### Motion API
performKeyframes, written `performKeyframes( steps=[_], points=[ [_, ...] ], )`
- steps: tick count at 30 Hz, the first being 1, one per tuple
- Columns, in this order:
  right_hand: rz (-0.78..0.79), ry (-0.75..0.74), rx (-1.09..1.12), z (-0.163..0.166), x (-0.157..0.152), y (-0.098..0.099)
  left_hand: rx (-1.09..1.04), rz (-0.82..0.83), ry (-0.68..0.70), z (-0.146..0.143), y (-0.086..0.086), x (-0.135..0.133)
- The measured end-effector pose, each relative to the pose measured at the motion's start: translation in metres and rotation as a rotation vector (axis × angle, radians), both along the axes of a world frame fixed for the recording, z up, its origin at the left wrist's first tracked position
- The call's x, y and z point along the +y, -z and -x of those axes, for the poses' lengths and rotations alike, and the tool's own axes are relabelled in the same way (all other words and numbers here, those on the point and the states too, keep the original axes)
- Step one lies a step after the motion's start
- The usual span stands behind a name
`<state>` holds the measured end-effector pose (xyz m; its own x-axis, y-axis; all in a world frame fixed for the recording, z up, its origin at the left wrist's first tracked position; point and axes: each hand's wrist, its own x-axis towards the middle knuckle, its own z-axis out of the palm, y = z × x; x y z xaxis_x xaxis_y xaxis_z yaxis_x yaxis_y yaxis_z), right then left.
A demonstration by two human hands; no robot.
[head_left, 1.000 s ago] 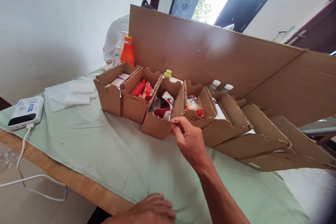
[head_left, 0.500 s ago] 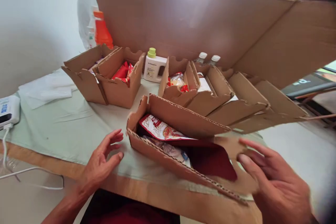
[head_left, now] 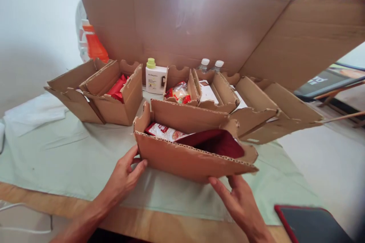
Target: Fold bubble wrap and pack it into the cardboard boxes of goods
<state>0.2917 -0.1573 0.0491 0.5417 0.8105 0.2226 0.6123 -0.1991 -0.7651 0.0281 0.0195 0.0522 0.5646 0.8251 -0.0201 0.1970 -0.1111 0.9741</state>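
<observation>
Close in front of me is an open cardboard box (head_left: pixel 182 161), long and narrow. Inside it lie a red-and-white printed packet (head_left: pixel 165 132) and a dark red bag or sheet (head_left: pixel 219 142); the lower contents are hidden by the front wall. My left hand (head_left: pixel 125 172) grips the box's lower left corner, thumb on the front and fingers round the end. At the lower right, my right hand (head_left: pixel 236 201) holds the box with its thumb against the bottom front edge; its other fingers are partly hidden behind the box.
Behind stand several similar cardboard boxes, one with red packets (head_left: pixel 117 89), one with a clear-and-red packet (head_left: pixel 180 92). A white jug with a green cap (head_left: pixel 155 78) is between them. A tall cardboard panel (head_left: pixel 182 26) closes the back. A red-edged dark tablet-like object (head_left: pixel 310 224) lies front right.
Both hands have come onto the box, the right one moving left and below it. The box now sits more level across my view. The camera view has also shifted.
</observation>
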Motion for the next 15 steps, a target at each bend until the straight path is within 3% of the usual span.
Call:
performKeyframes(
  steps=[4, 8, 15],
  points=[
    [-0.035, 0.021, 0.103, -0.026, 0.022, 0.011, 0.016, -0.107, 0.022, -0.026, 0.021, 0.008],
    [0.048, 0.079, 0.079, -0.023, 0.029, 0.023, 0.050, -0.161, 0.039, -0.034, 0.042, 0.009],
    [0.178, 0.125, 0.005, -0.029, 0.022, 0.028, 0.075, -0.136, 0.077, -0.030, 0.045, 0.011]
  ],
)
